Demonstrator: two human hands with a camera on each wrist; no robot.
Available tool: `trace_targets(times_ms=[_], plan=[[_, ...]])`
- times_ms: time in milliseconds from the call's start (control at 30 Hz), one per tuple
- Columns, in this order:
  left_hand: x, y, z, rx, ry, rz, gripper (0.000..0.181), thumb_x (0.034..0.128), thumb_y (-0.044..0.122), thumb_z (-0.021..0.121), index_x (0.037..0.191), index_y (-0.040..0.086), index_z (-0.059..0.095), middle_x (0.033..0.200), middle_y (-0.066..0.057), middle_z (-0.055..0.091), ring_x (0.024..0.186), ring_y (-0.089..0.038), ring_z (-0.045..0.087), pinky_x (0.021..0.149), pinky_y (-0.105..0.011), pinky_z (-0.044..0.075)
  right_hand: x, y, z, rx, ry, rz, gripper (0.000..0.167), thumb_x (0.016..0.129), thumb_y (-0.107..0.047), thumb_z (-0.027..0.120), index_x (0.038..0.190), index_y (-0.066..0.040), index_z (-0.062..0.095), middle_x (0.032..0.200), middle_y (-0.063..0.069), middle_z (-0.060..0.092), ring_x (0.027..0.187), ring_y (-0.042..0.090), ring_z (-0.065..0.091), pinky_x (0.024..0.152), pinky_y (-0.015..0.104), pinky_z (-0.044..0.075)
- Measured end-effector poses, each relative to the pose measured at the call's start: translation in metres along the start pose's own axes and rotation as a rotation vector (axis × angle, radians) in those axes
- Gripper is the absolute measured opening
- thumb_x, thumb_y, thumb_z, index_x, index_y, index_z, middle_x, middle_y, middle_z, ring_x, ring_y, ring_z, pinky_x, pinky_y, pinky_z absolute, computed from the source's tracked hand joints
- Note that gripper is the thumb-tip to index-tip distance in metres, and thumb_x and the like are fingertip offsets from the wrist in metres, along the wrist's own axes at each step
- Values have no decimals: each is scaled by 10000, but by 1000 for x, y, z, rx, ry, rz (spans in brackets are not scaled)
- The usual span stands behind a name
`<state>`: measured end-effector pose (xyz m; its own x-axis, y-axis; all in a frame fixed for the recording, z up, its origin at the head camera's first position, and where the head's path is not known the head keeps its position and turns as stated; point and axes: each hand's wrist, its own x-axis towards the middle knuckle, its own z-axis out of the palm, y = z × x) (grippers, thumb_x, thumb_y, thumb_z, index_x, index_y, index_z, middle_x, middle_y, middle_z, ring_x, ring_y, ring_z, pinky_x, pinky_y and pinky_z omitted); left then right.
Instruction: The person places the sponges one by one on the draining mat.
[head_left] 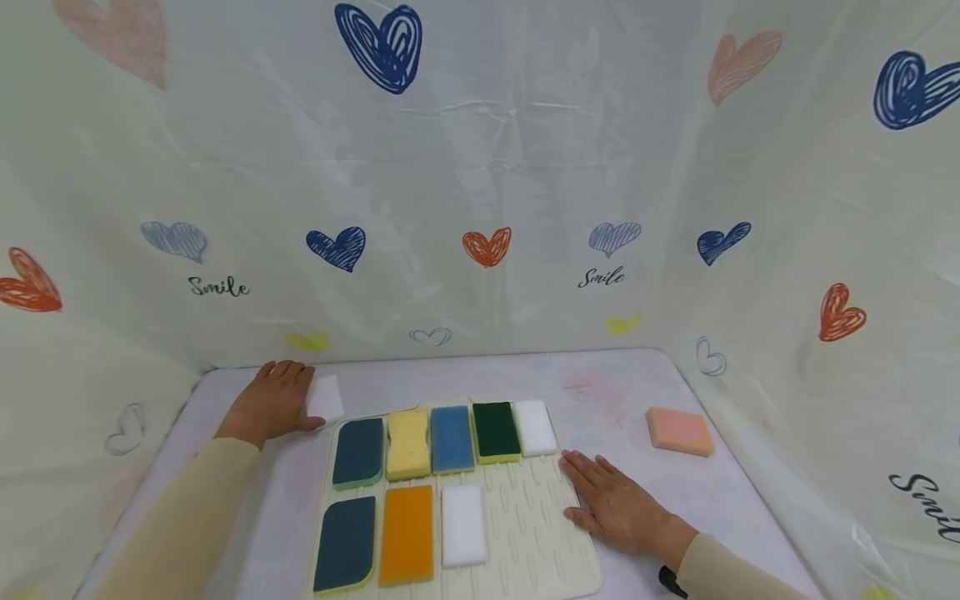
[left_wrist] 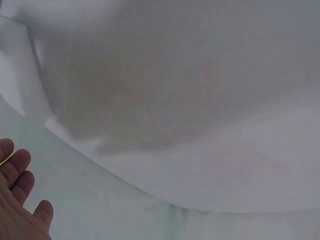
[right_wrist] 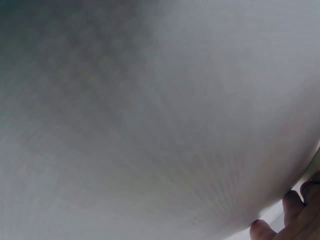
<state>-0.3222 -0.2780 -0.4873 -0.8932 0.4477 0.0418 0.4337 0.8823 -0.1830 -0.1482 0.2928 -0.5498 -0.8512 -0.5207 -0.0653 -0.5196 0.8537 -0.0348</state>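
My left hand (head_left: 276,404) is at the far left of the table, beside a white sponge (head_left: 326,398). Its thumb and fingers are apart at the sponge's left side; whether they touch it is hard to tell. In the left wrist view the same hand (left_wrist: 20,207) shows loosely bent fingers, with no sponge visible. On the right edge of a cream ribbed mat (head_left: 536,525) rests my right hand (head_left: 618,504), fingers extended. Only part of that hand (right_wrist: 300,217) appears in the right wrist view.
Sponges lie on the mat in two rows: dark blue (head_left: 358,452), yellow (head_left: 408,443), blue (head_left: 452,438), green (head_left: 496,432) and white (head_left: 535,427) behind; dark blue (head_left: 346,543), orange (head_left: 407,534) and white (head_left: 463,525) in front. A pink sponge (head_left: 680,430) sits right.
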Motion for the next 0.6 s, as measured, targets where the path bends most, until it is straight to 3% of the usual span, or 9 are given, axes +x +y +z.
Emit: trace_targets(times_ms=[133,333,600], plan=[[0,-2,3,-6,-23,9,983,812,565,862,1402,-142,520,1408,-312,568,1350,-484,495,1172,-649,381,0,-2,0,-25,18,-7,760,1108,-592,371,1639,-50,351,1710,102,360,1560,278,383,1229,535,370],[-1,-1,9,-78,-119,16,1028,851,579,817,1471,-161,464,1507,-347,509,1425,-520,448,1186,-642,373,-1,-3,-1,-17,24,2,771,1100,-608,377,1636,-54,360,1705,93,371,1556,272,389,1218,541,370],[4,-1,13,-131,-139,-14,1067,847,586,818,1501,-160,424,1516,-354,503,1424,-514,457,1183,-642,379,1,-2,0,14,-28,36,792,1097,-628,357,1664,-77,306,1741,66,301,1595,249,318,1269,520,313]])
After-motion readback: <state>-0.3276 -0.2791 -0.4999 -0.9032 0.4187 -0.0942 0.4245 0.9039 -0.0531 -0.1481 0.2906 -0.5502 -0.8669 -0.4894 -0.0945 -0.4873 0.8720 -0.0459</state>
